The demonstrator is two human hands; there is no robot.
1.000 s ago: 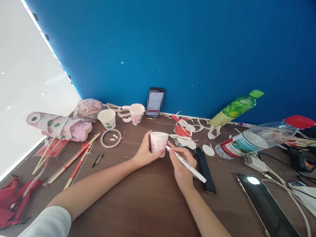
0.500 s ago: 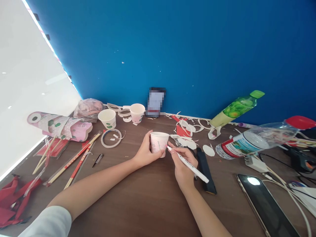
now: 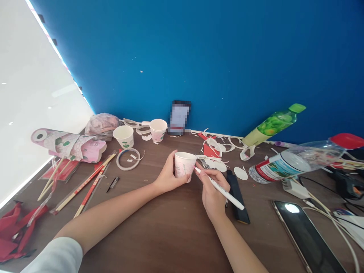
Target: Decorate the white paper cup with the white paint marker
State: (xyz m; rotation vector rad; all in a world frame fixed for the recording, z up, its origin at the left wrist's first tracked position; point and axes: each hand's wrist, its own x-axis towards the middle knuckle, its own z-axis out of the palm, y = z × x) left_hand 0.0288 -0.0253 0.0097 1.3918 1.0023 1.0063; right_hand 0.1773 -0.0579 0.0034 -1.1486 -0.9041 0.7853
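My left hand (image 3: pixel 170 175) is wrapped round the left side of a paper cup (image 3: pixel 183 165) with a pale pink print, thumb across its lower front. The cup stands upright, its open rim facing up. In my right hand (image 3: pixel 213 193) a white marker pen (image 3: pixel 224 191) is held like a writing tool. Its tip reaches the cup's right side; whether it touches the wall I cannot tell. Behind the cup stand two more paper cups, one with a green print (image 3: pixel 124 138) and one with a pink print (image 3: pixel 158 131).
A tape roll (image 3: pixel 128 159) and wrapped chopsticks (image 3: pixel 95 187) lie left. Paper scraps (image 3: pixel 217 165) and a black case (image 3: pixel 238 199) lie close to my right hand. A red-capped bottle (image 3: pixel 284 167), green bottle (image 3: pixel 269 125), phone (image 3: pixel 305 235) and cables are right. A phone (image 3: pixel 179 118) leans on the blue wall.
The held cup has shifted very slightly to the right. My right hand and the marker have moved a little to the right with it. Both grips stay the same.
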